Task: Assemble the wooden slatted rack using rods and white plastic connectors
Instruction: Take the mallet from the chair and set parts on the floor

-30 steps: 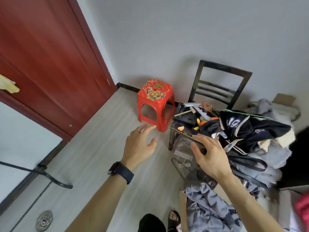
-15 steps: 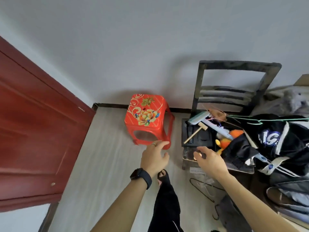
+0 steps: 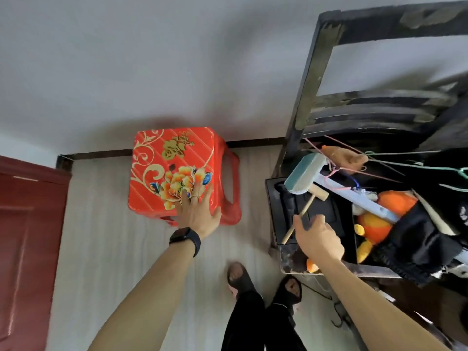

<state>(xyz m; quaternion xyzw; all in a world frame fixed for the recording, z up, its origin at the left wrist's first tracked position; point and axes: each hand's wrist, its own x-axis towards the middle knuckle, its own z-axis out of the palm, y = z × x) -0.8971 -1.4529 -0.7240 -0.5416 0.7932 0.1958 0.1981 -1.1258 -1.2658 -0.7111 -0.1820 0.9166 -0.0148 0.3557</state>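
While beneath left hand (image 3: pixel 198 214), red stool (image 3: pixel 162 163).

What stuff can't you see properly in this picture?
All in the head view:
- The toy is half hidden under the black clothes.
- The chair back is blurred and cut off by the top and right edges.
- The stool legs are mostly hidden by its own top and the left hand.
- Whether the right hand touches the mallet handle cannot be told.
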